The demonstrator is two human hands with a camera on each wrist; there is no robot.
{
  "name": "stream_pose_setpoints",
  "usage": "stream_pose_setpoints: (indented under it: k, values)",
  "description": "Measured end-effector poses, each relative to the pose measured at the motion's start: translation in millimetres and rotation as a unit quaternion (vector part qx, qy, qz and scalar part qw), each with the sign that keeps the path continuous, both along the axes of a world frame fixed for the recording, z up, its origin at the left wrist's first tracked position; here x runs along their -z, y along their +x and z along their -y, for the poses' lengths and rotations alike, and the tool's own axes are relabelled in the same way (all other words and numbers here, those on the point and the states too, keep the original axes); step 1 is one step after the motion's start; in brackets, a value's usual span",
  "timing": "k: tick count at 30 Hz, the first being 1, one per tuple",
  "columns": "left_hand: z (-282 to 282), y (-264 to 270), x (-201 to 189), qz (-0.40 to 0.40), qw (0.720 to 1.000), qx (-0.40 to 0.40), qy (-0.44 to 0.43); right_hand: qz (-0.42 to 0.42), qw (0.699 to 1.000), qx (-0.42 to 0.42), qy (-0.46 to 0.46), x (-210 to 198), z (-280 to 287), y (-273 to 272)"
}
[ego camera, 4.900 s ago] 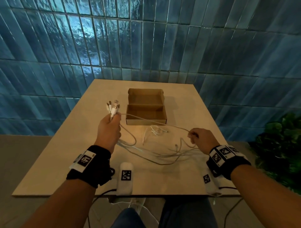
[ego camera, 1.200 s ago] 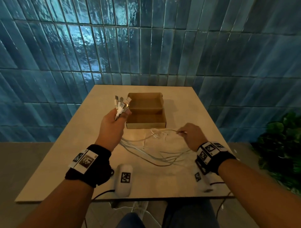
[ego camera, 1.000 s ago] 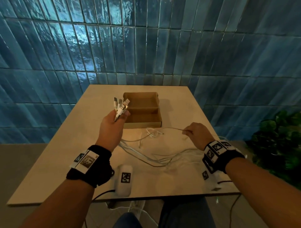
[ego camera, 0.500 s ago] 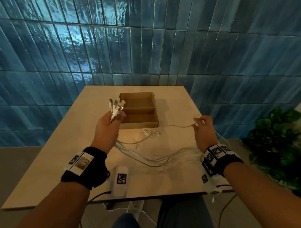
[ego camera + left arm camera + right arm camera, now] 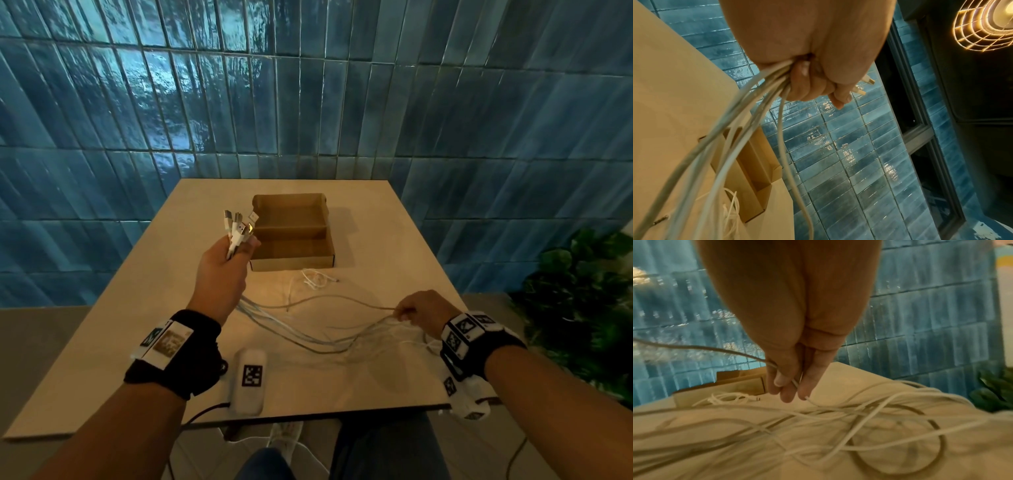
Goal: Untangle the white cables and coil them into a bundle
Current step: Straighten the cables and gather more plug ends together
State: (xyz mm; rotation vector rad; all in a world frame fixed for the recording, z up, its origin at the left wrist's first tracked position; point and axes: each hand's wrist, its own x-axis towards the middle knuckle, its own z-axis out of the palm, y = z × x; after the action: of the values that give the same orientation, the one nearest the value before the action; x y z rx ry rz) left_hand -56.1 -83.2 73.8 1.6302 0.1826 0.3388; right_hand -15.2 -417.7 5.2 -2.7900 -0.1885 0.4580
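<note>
Left hand (image 5: 224,270) fisted round plug ends of white cables (image 5: 301,337), right hand (image 5: 423,312) pinching one strand just above counter (image 5: 102,329), remainder sprawled in loops between; light, limp, likely slick, best gripped near plugs, slack fed through fingers without yanking.

A styled indoor room, more like a café or lounge corner than a workshop. Glossy blue tiles (image 5: 308,102) cover the wall from 9 to 3 o'clock. A pale table (image 5: 102,342) stands against it. A leafy green plant (image 5: 582,291) sits at 3 o'clock. The left wrist view shows a glowing wire-cage ceiling lamp (image 5: 982,24) and a dark-framed window (image 5: 920,113).
</note>
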Motion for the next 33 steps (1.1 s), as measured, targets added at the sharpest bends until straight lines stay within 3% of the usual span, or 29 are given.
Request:
stream_pose_setpoints:
  k: [4, 9, 14, 20, 29, 33]
  values:
    - [2, 0, -1, -0.004, 1.000, 0.005, -0.004, -0.003, 0.999, -0.028, -0.044, -10, -3, 4]
    - [3, -2, -4, -0.001, 1.000, 0.009, -0.014, 0.093, 0.995, 0.020, -0.035, -19, 8, 10]
    - [4, 0, -2, -0.001, 1.000, 0.013, -0.028, 0.131, 0.989, 0.059, -0.044, -17, 10, 6]
    - [-1, 2, 8, 0.003, 1.000, 0.014, -0.022, 0.065, 0.996, 0.046, -0.045, 4, 0, 10]
    - [0, 8, 12, -0.030, 0.985, -0.007, -0.168, -0.047, 0.980, -0.010, -0.192, 6, -32, 26]
    - [-3, 16, 17, -0.043, 0.982, -0.012, -0.184, -0.053, 0.983, -0.031, -0.174, 5, -56, 41]
